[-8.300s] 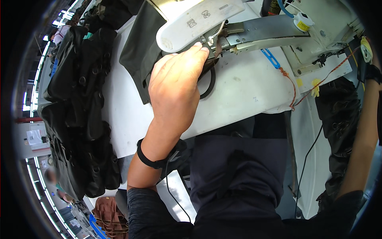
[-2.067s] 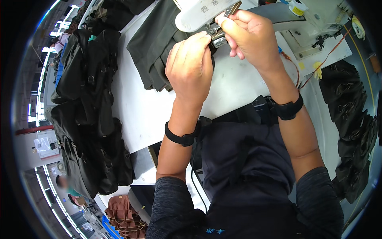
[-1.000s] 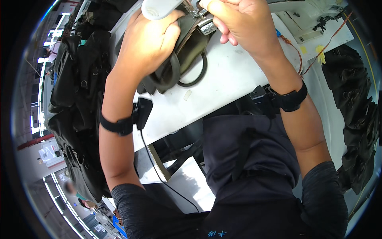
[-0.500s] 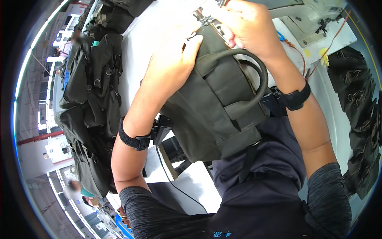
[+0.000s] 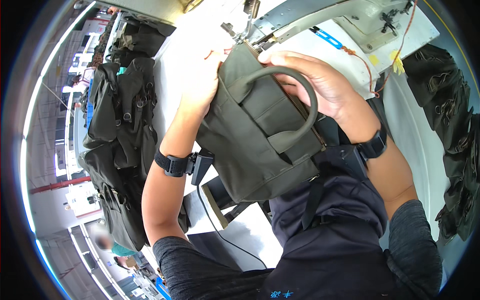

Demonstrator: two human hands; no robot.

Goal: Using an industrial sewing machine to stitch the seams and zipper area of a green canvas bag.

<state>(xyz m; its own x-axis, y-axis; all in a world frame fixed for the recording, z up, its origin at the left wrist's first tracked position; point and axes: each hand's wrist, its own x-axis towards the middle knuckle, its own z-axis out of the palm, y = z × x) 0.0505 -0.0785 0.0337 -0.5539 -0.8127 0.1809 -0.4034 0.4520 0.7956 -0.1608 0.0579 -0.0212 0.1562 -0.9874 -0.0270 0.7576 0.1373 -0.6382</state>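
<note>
A dark olive fabric bag (image 5: 240, 150) with a rolled loop handle (image 5: 312, 100) and a brass-toothed zipper (image 5: 303, 111) lies tilted before me, its lower end over my lap. Its far end reaches the presser foot (image 5: 240, 36) of a sewing machine (image 5: 285, 27). My left hand (image 5: 202, 82) is closed on the bag's left edge, with its fingertips washed out by glare. On the other side, my right hand (image 5: 320, 82) holds the zipper edge beyond the handle. Its thumb lies near the zipper's far end, and its other fingers are partly hidden behind the handle.
Blue thread snips (image 5: 327, 38) on an orange cord lie right of the machine head. Olive bags (image 5: 120, 110) are heaped along the left, and more olive pieces (image 5: 442, 115) hang at the right. A black cable (image 5: 210, 220) runs down from my left wrist device.
My right hand has come back from the metal parts at the machine to the bag's zipper edge. My left hand has slid down the left edge. The machine's presser foot now shows uncovered.
</note>
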